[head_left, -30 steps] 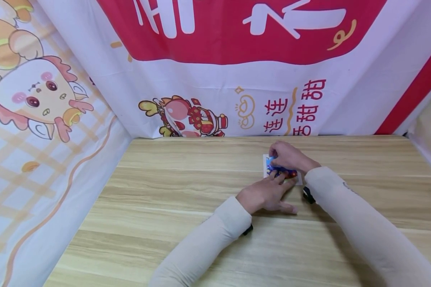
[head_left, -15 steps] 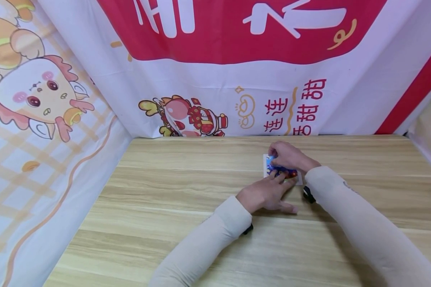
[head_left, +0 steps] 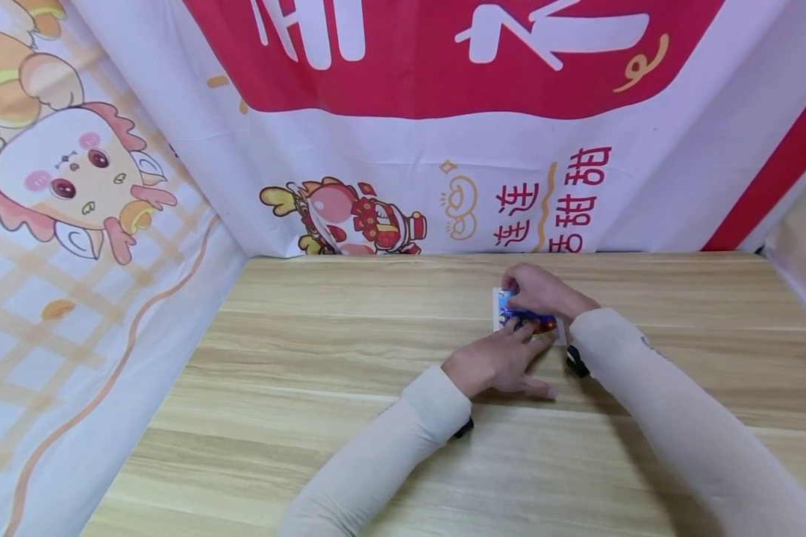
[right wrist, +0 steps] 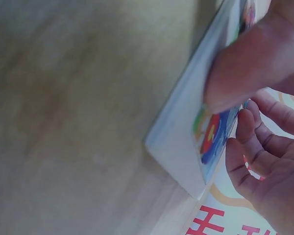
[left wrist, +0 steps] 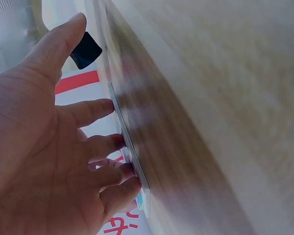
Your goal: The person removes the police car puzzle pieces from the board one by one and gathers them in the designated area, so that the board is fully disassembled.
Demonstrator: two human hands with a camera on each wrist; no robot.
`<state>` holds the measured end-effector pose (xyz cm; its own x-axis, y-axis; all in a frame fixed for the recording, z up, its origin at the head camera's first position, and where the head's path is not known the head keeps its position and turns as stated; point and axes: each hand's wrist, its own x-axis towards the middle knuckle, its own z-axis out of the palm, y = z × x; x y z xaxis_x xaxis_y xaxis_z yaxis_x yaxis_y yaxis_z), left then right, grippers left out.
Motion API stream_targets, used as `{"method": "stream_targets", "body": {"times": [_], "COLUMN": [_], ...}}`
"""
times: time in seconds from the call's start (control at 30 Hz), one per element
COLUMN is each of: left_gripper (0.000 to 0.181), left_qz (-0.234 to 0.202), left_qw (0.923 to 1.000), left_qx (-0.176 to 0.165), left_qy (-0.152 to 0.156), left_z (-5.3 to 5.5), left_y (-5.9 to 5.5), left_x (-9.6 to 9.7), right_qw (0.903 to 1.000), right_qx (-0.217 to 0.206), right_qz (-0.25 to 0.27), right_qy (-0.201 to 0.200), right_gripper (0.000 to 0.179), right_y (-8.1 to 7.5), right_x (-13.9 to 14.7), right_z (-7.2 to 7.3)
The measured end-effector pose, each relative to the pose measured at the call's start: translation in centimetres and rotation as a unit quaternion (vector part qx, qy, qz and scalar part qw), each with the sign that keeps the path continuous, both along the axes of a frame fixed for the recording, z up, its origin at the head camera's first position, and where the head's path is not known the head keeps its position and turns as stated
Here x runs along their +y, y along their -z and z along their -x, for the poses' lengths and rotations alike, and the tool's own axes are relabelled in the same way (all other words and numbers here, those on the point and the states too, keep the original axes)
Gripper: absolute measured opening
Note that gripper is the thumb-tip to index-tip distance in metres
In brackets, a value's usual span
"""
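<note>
A small flat card [head_left: 502, 302] with a wide white border and a bright blue, red and yellow picture lies near the back of the table. My left hand [head_left: 504, 364] reaches it from the near side, fingers spread and fingertips resting on the picture, thumb held apart. In the left wrist view those fingertips meet the face of the thin card [left wrist: 146, 196]. My right hand [head_left: 542, 291] bends over the far part of the card, its fingers curled at the picture's edge and its thumb [right wrist: 235, 78] across the picture. Both hands hide much of the picture.
The wood-grain table [head_left: 309, 358] runs back to a white and red printed cloth [head_left: 389, 142]. Another cartoon-printed cloth [head_left: 107, 298] hangs along the left side. A black wrist device [head_left: 578, 363] sits by the right cuff.
</note>
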<state>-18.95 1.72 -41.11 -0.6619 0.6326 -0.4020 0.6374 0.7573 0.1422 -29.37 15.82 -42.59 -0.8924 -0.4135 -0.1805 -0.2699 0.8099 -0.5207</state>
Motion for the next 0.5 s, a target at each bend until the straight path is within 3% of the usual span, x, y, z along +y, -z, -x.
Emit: {"method": "stream_targets", "body": {"times": [0.5], "left_gripper": [0.091], "left_qz": [-0.016], "left_qw": [0.9998], "left_qx": [-0.01], "left_qy": [-0.004], "left_z": [0.05], "left_y": [0.03], "left_x": [-0.13], "right_qw": [0.9999], "right_qx": [-0.015], "right_qz": [-0.007], "right_qy": [0.0], "right_gripper": [0.014], "right_y": [-0.05], "right_x": [-0.16], "right_z": [0.28]}}
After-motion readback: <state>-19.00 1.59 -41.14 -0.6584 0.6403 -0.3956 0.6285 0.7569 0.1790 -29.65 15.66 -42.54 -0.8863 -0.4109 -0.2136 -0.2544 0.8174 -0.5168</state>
